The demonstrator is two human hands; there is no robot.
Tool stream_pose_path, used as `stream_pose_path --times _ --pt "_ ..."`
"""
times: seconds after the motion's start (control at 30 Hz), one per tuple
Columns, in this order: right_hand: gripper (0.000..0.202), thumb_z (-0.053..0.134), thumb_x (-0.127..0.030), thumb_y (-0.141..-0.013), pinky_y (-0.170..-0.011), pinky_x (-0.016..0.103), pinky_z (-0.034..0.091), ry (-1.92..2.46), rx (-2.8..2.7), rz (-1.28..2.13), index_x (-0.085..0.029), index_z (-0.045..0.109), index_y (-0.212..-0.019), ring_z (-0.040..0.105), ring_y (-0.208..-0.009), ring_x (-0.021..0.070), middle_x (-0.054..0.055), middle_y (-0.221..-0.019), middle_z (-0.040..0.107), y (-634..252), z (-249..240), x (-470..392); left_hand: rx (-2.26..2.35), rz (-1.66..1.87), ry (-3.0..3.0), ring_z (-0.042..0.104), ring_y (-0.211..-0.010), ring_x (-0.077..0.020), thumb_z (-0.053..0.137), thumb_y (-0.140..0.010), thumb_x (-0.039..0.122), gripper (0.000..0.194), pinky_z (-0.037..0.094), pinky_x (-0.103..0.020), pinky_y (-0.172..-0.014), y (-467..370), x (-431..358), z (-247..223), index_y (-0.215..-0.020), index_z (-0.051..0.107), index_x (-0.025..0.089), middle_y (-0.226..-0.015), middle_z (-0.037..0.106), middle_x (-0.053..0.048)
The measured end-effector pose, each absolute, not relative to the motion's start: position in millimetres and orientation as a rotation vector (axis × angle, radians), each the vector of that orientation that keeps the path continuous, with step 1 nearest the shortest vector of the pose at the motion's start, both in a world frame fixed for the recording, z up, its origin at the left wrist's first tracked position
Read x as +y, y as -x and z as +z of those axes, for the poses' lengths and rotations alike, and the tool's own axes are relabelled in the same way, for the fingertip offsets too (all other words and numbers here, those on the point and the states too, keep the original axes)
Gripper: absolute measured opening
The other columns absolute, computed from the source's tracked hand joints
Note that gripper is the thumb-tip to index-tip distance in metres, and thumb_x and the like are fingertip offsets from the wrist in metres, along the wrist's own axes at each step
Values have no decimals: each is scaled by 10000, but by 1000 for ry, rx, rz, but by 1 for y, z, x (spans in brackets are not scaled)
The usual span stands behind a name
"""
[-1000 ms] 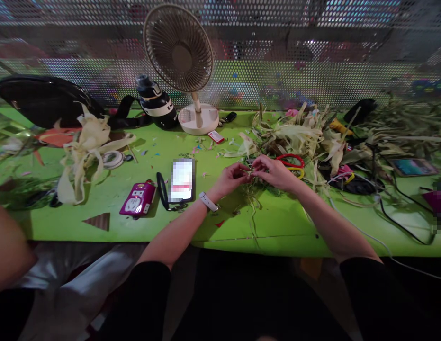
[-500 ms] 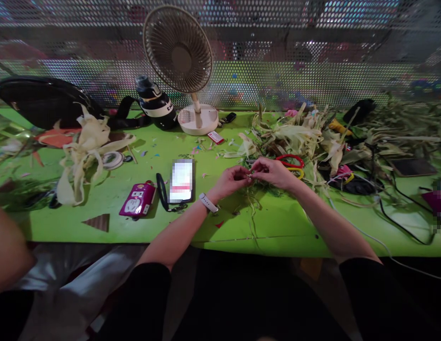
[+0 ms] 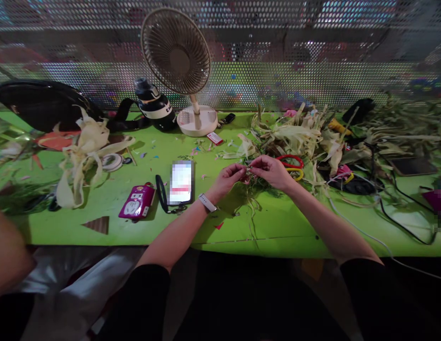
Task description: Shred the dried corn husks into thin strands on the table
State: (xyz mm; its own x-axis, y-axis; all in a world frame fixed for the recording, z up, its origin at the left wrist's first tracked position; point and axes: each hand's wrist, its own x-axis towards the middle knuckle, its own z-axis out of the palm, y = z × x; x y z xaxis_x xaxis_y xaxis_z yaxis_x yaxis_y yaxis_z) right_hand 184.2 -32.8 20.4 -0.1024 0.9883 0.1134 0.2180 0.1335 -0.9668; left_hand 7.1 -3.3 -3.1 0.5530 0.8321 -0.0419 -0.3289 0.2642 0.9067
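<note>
My left hand [image 3: 229, 182] and my right hand [image 3: 273, 172] meet over the green table, fingertips pinched close together. Between them is a tiny pale bit, too small to name. Thin green strands [image 3: 253, 201] hang or lie just below the fingers; I cannot tell whether they join what I pinch. Behind my right hand, scissors [image 3: 290, 162] with red and yellow handles rest against a heap of dried corn husks [image 3: 294, 135].
A phone [image 3: 181, 182], a purple power socket [image 3: 137, 202] and a corn husk bunch [image 3: 87, 142] lie to the left. At the back stand a fan [image 3: 177, 59] and a black bottle [image 3: 156, 106]. White cable [image 3: 351, 227] crosses the right side. Another person's arm [image 3: 7, 251] is at far left.
My fingertips have shifted slightly upward and a little apart, the left fingers curling more. The small thing stays between them. The view has moved slightly; the other things lie as before.
</note>
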Motion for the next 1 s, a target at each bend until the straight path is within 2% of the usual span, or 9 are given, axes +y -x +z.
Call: stream_pose_path --times 0.23,0.33,0.47,0.63,0.73,0.83,1.0 --pt "326 737 -469 -701 -607 294 497 1241 -1440 1051 -209 596 -838 586 -672 144 6 -767 633 -179 18 -35 628 854 -1019 605 -624 -87 838 -627 404 372 518 -249 -665 -8 -4 -3 -831 664 146 -717 666 8" --pt "321 711 -486 -746 -590 286 468 1294 -1456 893 -205 588 -841 559 -642 135 9 -760 620 -182 19 -34 644 878 -1033 596 -623 -84 835 -633 396 360 514 -247 -663 -8 -4 -3 -810 652 142 -708 648 12" --pt "380 582 -581 -844 -533 266 400 1437 -1390 657 -209 541 -774 502 -560 120 -8 -649 544 -189 21 -33 672 937 -1047 605 -641 -90 816 -670 387 337 513 -249 -663 -6 -5 -4 -824 641 143 -715 634 16" --pt "495 444 -702 -860 -499 260 402 1492 -1396 881 -217 497 -776 540 -540 133 -6 -646 556 -178 18 -41 680 996 -1112 588 -629 -78 801 -690 404 340 496 -230 -644 -6 -4 -5 -839 649 139 -701 630 18" --pt "482 470 -697 -849 -488 252 387 1442 -1407 884 -221 477 -776 511 -509 122 -28 -618 510 -167 11 -44 670 1000 -1112 588 -618 -78 813 -667 425 369 511 -236 -641 -7 -6 -5 -836 649 140 -695 631 18" --pt "468 463 -663 -869 -503 243 354 1403 -1423 704 -216 468 -730 448 -514 106 -36 -593 465 -161 7 -43 677 988 -1114 608 -623 -93 814 -650 455 397 542 -258 -647 -9 -8 -4 -832 643 147 -707 640 17" --pt "408 479 -581 -895 -513 228 314 1390 -1443 441 -204 498 -739 390 -520 95 -47 -574 445 -162 9 -43 700 1044 -1256 622 -614 -100 757 -725 454 353 542 -256 -631 -8 -10 -5 -821 626 141 -691 665 -7"
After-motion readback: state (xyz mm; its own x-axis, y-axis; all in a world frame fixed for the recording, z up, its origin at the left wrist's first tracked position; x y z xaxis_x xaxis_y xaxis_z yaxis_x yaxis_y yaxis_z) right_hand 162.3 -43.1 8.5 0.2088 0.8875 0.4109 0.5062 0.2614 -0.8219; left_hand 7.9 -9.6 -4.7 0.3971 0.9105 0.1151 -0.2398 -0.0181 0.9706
